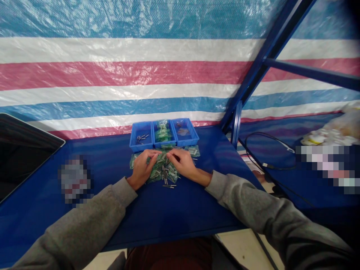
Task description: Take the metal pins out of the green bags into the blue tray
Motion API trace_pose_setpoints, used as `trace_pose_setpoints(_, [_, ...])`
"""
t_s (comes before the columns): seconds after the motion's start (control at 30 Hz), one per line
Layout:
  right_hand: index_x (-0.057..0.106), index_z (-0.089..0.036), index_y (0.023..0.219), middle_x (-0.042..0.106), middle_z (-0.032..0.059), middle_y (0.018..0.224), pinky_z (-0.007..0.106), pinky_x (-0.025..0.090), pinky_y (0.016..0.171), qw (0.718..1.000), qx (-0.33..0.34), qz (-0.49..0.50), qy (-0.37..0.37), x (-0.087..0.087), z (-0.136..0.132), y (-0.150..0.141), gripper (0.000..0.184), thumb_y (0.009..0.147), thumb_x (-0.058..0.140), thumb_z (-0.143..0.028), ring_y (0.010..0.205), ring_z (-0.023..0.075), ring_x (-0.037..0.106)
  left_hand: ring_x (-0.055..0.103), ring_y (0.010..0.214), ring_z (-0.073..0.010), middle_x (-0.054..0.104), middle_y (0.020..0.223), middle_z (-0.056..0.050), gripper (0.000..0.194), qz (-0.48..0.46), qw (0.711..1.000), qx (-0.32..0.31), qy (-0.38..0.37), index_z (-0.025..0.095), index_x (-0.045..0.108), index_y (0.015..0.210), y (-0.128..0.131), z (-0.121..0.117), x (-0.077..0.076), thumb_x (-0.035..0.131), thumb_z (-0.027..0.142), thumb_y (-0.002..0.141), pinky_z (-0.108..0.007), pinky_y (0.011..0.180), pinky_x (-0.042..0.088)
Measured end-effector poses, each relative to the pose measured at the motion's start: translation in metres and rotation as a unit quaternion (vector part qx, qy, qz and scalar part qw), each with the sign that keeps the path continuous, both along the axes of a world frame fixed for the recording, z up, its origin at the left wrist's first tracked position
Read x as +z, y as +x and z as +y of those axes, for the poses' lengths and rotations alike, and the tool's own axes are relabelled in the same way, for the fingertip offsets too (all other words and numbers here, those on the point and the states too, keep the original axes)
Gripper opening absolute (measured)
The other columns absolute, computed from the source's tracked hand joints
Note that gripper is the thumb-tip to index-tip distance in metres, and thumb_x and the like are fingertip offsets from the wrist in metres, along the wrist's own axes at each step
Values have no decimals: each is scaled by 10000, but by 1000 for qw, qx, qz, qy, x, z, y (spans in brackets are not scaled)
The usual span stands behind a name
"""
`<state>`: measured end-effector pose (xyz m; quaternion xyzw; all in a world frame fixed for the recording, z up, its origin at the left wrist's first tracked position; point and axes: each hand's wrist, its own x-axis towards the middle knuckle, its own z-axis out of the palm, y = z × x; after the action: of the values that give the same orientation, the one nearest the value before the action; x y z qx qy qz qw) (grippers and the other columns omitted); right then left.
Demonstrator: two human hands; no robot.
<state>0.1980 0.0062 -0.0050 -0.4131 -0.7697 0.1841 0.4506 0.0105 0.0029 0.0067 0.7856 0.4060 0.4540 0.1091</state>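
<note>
Head view: fingertips' hold unclear, bags (158,169) overlapping.

Black screen panel (25,153) cut off at left edge, pixelated item (75,179) on table unidentifiable, plastic bag (347,123) truncated at right edge, fingertip contents indeterminate.

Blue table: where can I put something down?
Blue table is bare between the sleeves, nearer than the metal pins. More is bare between the blurred thing and left hand, and right of the blue trays. The middle is crowded: left hand, right hand, green packets, pins.
</note>
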Motion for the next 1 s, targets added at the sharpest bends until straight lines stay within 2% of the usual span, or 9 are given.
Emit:
trace_pose_setpoints(0.2, [610,-161,730,536,-1,585,227,345,574,1000,0,-6,1,-1,1,0,331,910,411,-354,544,112,471,601,706,-116,640,759,-6,163,65,997,31,10,169,586,812,1,-1,1,486,279,881,-236,682,462])
trace_pose_setpoints(0.33, [602,-160,722,519,-8,573,223,335,560,1000,1,-8,1,-1,0,0,316,909,416,-334,529,106,455,577,708,-116,641,762,-9,153,88,996,4,32,170,612,875,0,0,3,485,255,883,-239,693,450])
trace_pose_setpoints(0.53, [597,-161,714,524,-7,575,219,337,552,1000,2,-5,-2,1,-1,0,307,905,420,-324,531,107,461,559,755,-134,648,840,-37,192,54,996,-21,71,185,625,1014,-5,0,1,496,214,874,-269,709,455])
trace_pose_setpoints(0.63, [601,-162,719,526,-9,574,217,339,551,1000,5,-4,-3,2,-1,0,301,904,422,-320,533,107,468,550,758,-135,627,835,-39,232,55,996,-29,61,202,619,1067,-6,1,1,481,207,881,-271,706,455])
trace_pose_setpoints(0.8, [612,-163,728,537,-4,579,218,346,554,1000,1,1,-5,2,-1,0,308,903,423,-331,536,110,472,567,776,-134,627,838,-37,181,42,998,-27,50,200,643,978,-4,2,0,500,238,874,-264,718,455])
trace_pose_setpoints(1.0, [616,-162,735,548,-4,586,217,343,552,1000,3,1,-2,3,-1,0,323,908,413,-344,541,108,484,541,600,-97,606,684,13,152,30,998,27,42,175,594,771,-3,1,-1,612,324,797,-221,621,438])
